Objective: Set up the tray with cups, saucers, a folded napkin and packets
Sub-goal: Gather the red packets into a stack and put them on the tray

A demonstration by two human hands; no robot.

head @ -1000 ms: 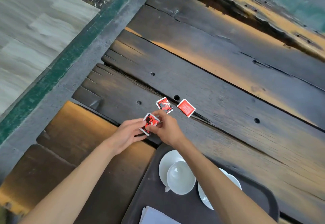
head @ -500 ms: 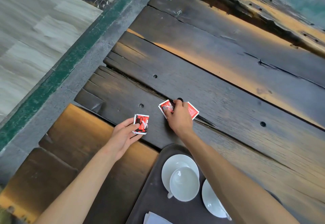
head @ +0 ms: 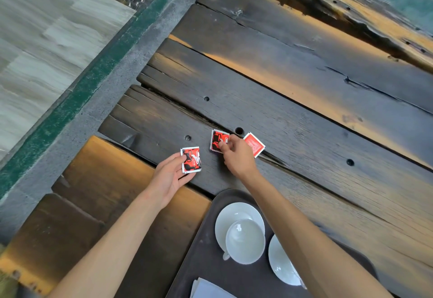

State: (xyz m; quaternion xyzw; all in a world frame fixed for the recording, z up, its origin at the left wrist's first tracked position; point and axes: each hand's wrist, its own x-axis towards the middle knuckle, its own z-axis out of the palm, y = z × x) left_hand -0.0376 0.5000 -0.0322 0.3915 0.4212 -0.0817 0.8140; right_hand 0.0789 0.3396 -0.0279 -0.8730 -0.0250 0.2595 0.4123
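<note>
1. I saw the left hand (head: pixel 169 176) holding one red packet (head: pixel 191 159) pinched between thumb and fingertips, just above the dark wooden tabletop (head: pixel 304 115).
2. The right hand (head: pixel 237 154) lay beside it, its fingertips closed on the edge of a second red packet (head: pixel 218 140) that rested on the tabletop; I could not tell whether that packet was lifted.
3. A third red packet (head: pixel 254 144) lay flat on the tabletop just right of the right hand, partly hidden by its knuckles.
4. Below both hands, near the right forearm, stood the dark tray (head: pixel 206 258).
5. On the tray I noted a white cup (head: pixel 244 241) seated on a white saucer (head: pixel 232 213), close under the right wrist.
6. A second saucer (head: pixel 280 262) sat to its right, largely covered by the right forearm; I could only glimpse the edge of whatever stood on it.
7. A folded napkin (head: pixel 208 289) lay at the tray's near edge, between the two forearms.
</note>
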